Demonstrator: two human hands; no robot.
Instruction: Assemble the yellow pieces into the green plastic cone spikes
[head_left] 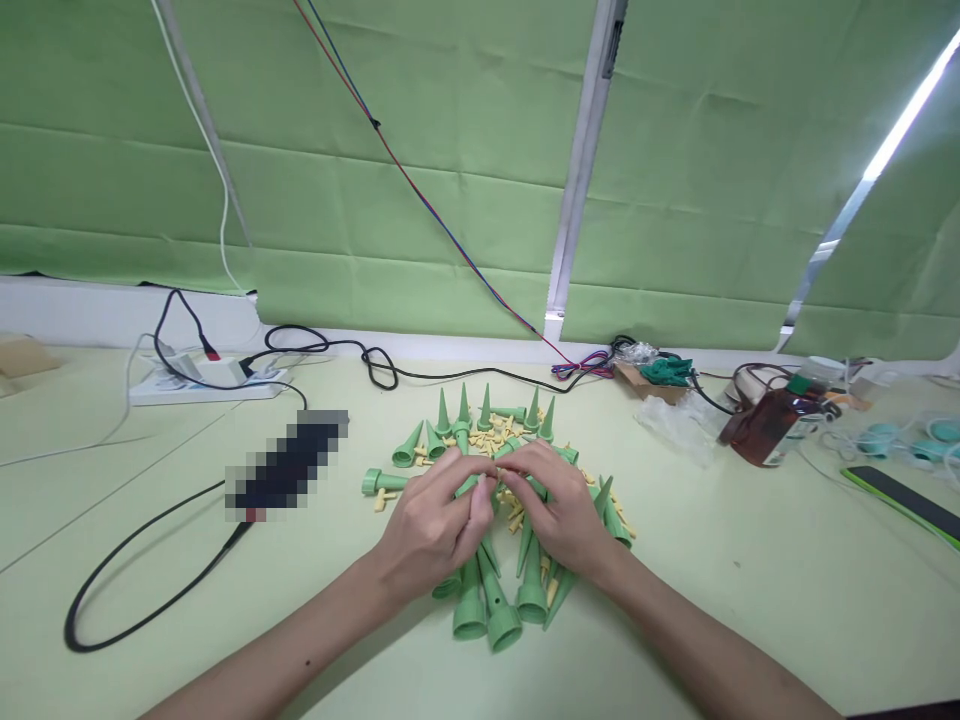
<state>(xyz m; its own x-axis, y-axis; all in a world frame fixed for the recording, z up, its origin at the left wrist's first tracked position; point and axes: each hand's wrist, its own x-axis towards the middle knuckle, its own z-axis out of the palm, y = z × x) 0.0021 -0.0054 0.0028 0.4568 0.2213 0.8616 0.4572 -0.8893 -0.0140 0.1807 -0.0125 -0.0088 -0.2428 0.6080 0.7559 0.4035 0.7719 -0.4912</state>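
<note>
My left hand (439, 515) and my right hand (559, 505) meet fingertip to fingertip above the middle of a pile. Both are closed in a pinch, and whatever lies between the fingertips is too small and hidden to name. Around and under them lie several green cone-shaped spikes (500, 615), some standing on their wide ends, others on their sides. Small yellow T-shaped pieces (491, 437) are heaped behind my hands and scattered among the cones. One yellow piece (381, 499) rests left of my left hand, beside a green cone (382, 482) lying flat.
A pixelated dark device (285, 465) with a looping black cable lies left. Behind it is a white power strip (206, 382). At the right are a brown bottle (769, 425), clear plastic (679, 425) and a black-and-green flat object (904, 503). Cables run along the wall.
</note>
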